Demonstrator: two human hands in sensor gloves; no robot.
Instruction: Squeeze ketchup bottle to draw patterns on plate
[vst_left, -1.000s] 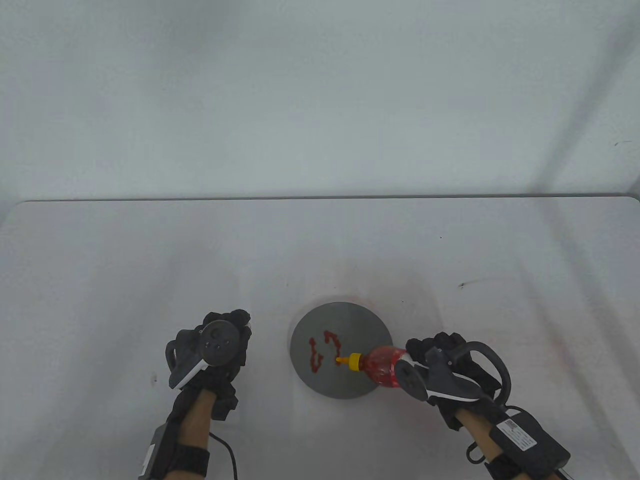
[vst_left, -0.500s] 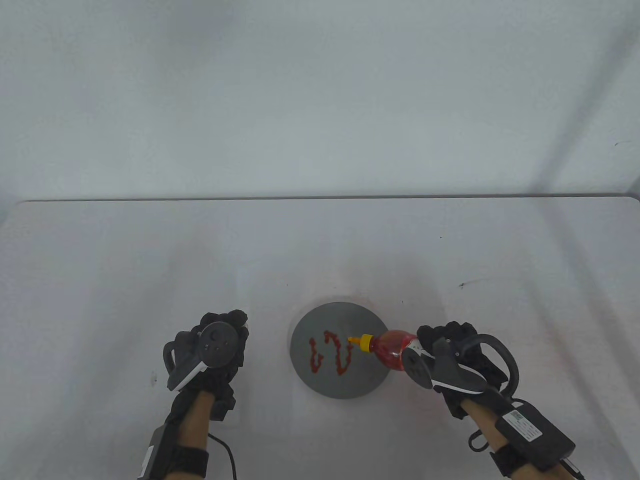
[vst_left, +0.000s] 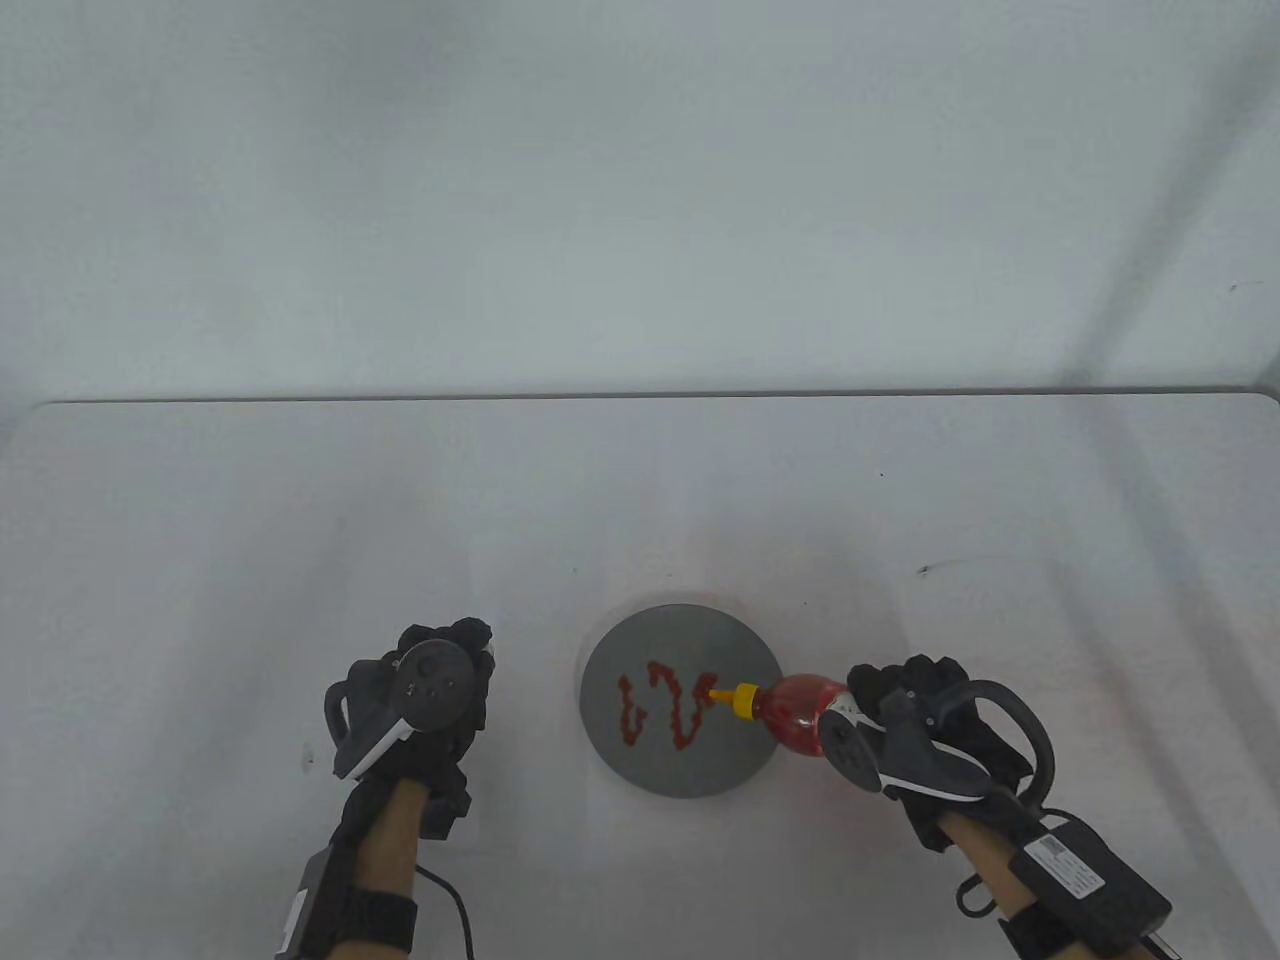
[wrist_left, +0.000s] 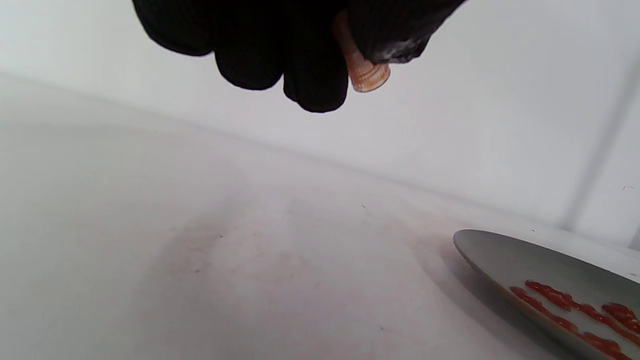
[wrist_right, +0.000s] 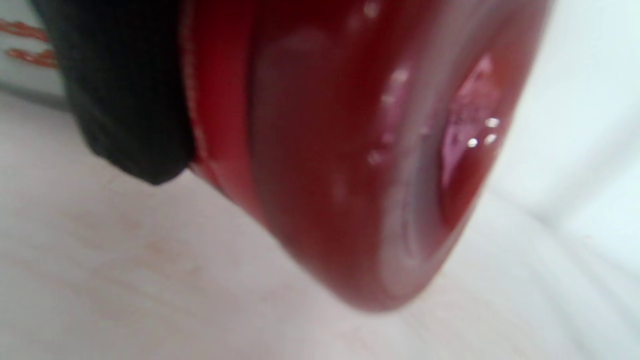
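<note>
A round grey plate lies on the white table near the front; it also shows in the left wrist view. Red ketchup lines run across it, also visible in the left wrist view. My right hand grips a red ketchup bottle tilted left, its yellow nozzle at the right end of the lines. The bottle's base fills the right wrist view. My left hand hovers left of the plate with curled fingers pinching a small tan cap.
The white table ends at its far edge against a white wall. A small dark speck lies to the right behind the plate.
The right hand swept the bottle right across the plate, and the ketchup pattern grew by another V-shaped stroke. The left hand stayed almost still.
</note>
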